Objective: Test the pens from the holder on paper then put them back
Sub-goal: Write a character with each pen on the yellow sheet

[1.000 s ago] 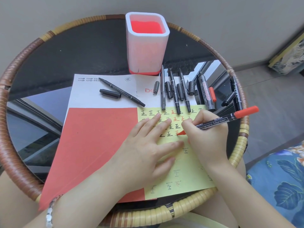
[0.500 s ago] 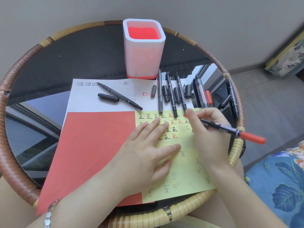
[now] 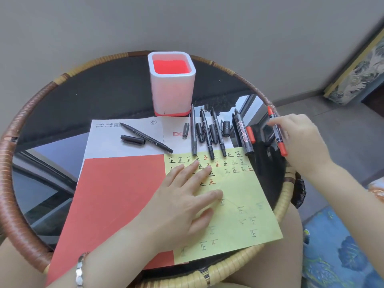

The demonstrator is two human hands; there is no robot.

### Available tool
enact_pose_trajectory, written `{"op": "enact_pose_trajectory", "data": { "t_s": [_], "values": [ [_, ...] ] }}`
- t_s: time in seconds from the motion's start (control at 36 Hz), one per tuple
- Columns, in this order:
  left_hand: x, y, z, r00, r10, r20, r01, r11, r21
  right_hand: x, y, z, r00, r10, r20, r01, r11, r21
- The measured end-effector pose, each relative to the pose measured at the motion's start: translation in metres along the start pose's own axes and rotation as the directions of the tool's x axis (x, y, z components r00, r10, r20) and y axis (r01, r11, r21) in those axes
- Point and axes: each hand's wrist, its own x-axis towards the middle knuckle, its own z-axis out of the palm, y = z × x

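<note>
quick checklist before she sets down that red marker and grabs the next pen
1. Red marker held in right hand: ok.
2. Marker capped at both ends: cannot tell, blurred.
3. Left hand flat on yellow paper, pinning it: ok.
4. Pen holder upright, opening free: ok.
5. Pens back in holder: not ok, they lie uncapped on the table.
6. Blank space left on paper: ok.

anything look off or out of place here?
Nothing damaged or spilled. The pen holder stands upright but empty; uncapped pens and loose caps lie across the white paper.
</note>
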Motion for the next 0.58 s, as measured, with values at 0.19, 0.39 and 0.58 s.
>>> {"op": "enact_pose_trajectory", "data": {
  "t_s": [0.19, 0.39, 0.58],
  "values": [
    [-0.001, 0.000, 0.000, 1.000, -0.009, -0.006, 0.009, 1.000, -0.009, 0.010, -0.001, 0.014, 1.000, 0.010, 0.019, -0.009, 1.000, -0.018],
    [-0.002, -0.002, 0.002, 1.000, -0.004, -0.017, 0.004, 1.000, -0.025, 0.010, 0.010, -0.004, 0.943, 0.332, 0.021, -0.330, 0.927, 0.178],
    [-0.002, -0.001, 0.003, 1.000, -0.004, -0.016, 0.003, 0.999, -0.035, 0.013, 0.015, -0.009, 0.870, 0.451, 0.198, -0.478, 0.870, 0.119]
  ]
}}
